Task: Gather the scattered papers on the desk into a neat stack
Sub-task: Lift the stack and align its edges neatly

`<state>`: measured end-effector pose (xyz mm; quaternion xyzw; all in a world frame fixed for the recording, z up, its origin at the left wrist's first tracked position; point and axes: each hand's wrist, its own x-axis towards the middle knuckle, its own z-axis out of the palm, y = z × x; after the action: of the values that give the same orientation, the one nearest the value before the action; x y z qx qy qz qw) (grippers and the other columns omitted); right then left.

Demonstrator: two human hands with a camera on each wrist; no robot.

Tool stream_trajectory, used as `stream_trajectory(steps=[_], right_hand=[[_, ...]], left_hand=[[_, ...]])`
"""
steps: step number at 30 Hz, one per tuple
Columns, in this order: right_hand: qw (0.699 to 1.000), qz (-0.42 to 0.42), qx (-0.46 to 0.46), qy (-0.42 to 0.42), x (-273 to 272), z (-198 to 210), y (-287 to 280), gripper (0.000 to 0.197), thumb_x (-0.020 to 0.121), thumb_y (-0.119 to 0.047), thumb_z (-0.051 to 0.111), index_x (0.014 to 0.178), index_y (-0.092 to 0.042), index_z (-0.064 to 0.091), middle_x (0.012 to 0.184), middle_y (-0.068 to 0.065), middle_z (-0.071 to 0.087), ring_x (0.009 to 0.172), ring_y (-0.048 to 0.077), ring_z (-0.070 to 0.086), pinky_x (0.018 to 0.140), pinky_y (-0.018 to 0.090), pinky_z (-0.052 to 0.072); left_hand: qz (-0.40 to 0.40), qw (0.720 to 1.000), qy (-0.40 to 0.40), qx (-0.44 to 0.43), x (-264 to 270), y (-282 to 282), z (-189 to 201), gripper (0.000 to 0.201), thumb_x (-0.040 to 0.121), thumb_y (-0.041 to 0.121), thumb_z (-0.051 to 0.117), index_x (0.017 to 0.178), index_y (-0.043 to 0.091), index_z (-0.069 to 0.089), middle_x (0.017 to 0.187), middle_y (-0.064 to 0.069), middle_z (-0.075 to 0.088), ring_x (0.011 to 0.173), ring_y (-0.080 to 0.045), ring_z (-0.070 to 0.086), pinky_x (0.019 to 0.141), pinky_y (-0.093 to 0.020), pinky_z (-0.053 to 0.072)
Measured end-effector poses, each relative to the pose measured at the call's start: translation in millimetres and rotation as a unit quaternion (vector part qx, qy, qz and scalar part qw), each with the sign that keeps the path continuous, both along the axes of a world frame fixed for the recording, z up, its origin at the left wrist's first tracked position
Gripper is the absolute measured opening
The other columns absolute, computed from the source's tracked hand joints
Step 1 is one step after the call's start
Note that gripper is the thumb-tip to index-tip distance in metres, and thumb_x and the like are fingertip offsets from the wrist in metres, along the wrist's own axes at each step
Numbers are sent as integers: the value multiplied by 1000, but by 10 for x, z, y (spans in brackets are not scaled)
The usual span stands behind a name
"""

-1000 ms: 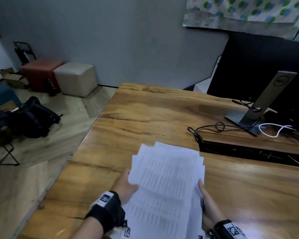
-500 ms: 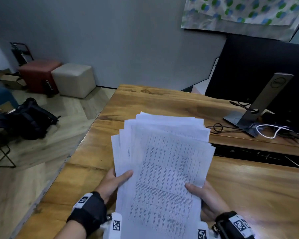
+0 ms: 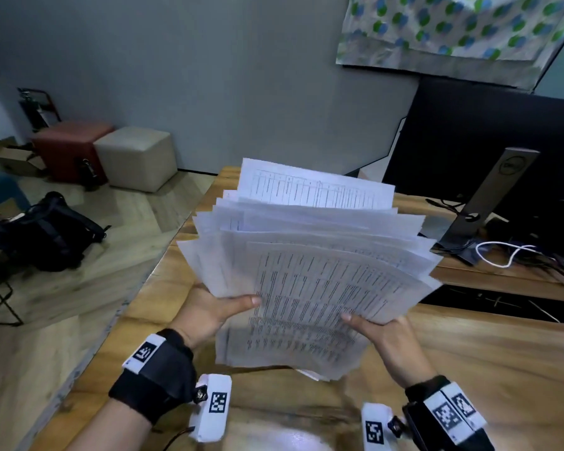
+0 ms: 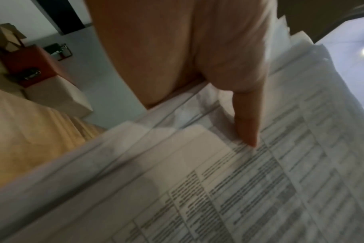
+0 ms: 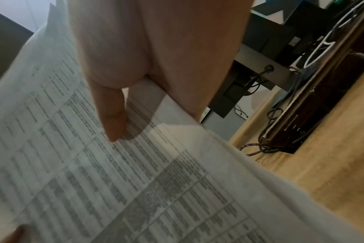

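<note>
A loose bundle of white printed papers (image 3: 306,268) is held up above the wooden desk (image 3: 489,362), fanned out with uneven top edges. My left hand (image 3: 222,307) grips its left edge, thumb on the front sheet and fingers hidden behind. My right hand (image 3: 375,327) grips the right edge the same way. In the left wrist view the papers (image 4: 218,189) fill the lower frame with my left hand's (image 4: 235,102) thumb pressed on them. In the right wrist view my right hand's (image 5: 123,105) thumb presses on the papers (image 5: 114,180).
A dark monitor (image 3: 489,148) on a grey stand (image 3: 479,209) sits at the desk's back right, with cables (image 3: 508,255) and a dark cable slot (image 3: 502,307). Left of the desk edge is floor with a black bag (image 3: 56,232) and two cube stools (image 3: 134,157).
The papers went from lying flat on the desk to being lifted upright in both hands, rising toward the camera and fanning out at the top.
</note>
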<state>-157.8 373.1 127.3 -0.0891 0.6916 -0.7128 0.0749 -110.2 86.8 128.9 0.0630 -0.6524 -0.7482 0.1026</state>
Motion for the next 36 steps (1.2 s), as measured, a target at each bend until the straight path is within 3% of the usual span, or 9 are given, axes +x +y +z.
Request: stream_trajectory(steps=[4,8,11,13,18,26,30,34,36], right_hand=[[999,-24,-6,28,25,-56,-91,39,82,10,70,118,-4,64,106,4,77,99,12,72,74,14,57],[998,-34,-62,4,82,-103,-122,38,82,14,65,114,-5,60,97,1,77,94,12,72,73,19,58],[997,-24,-79,-5,47,-139,-77,43,69,-16,83,108,-9,66,104,9,77,102,27,71,84,35,59],[999,-6,-50,-5,40,-118,-59,64,54,-33,92,108,-7,69,105,8,77,102,26,72,80,28,61],[997,-9,-62,46,56,60,-110,31,81,-4,69,110,-15,70,111,1,76,100,11,73,77,16,57],[997,10,-73,24,60,91,-112,41,75,-5,71,115,-10,66,114,12,75,109,30,70,95,47,55],[993,25,-113,-30,66,21,-90,38,73,2,68,108,-12,68,110,14,75,106,32,70,89,39,59],[995,40,-75,-46,62,33,-38,25,76,-5,69,96,-16,79,111,15,76,108,33,70,97,46,52],[998,38,-53,-25,50,80,-22,27,75,-7,70,99,-19,75,108,10,77,104,27,72,92,39,55]], left_hand=[[45,998,-34,-3,16,62,-84,30,68,-7,83,92,8,74,80,8,81,84,-5,76,82,-19,59],[85,996,-21,-15,54,77,-103,25,76,-1,79,99,10,75,96,3,81,92,-11,76,76,-14,58],[82,996,9,-11,56,73,-52,29,74,-5,78,98,10,74,96,-1,81,92,-16,77,77,-19,59],[78,997,17,-12,62,62,-15,31,72,-5,79,99,8,74,96,-3,81,94,-19,76,77,-20,59],[92,994,57,-34,100,32,161,30,71,-9,80,97,7,75,100,-7,80,96,-19,76,79,-21,60],[55,995,86,17,98,-79,208,49,71,-11,78,118,-1,66,112,-15,76,105,-27,73,82,-31,61],[12,996,68,56,123,-118,142,49,58,-5,87,103,9,73,108,-16,77,101,-29,74,81,-32,61],[-42,998,51,9,158,-208,214,68,38,30,100,100,14,76,105,-9,79,99,-21,75,78,-25,60],[-30,996,82,-16,108,-237,337,64,46,21,96,105,14,72,105,-3,80,99,-18,75,78,-22,59]])
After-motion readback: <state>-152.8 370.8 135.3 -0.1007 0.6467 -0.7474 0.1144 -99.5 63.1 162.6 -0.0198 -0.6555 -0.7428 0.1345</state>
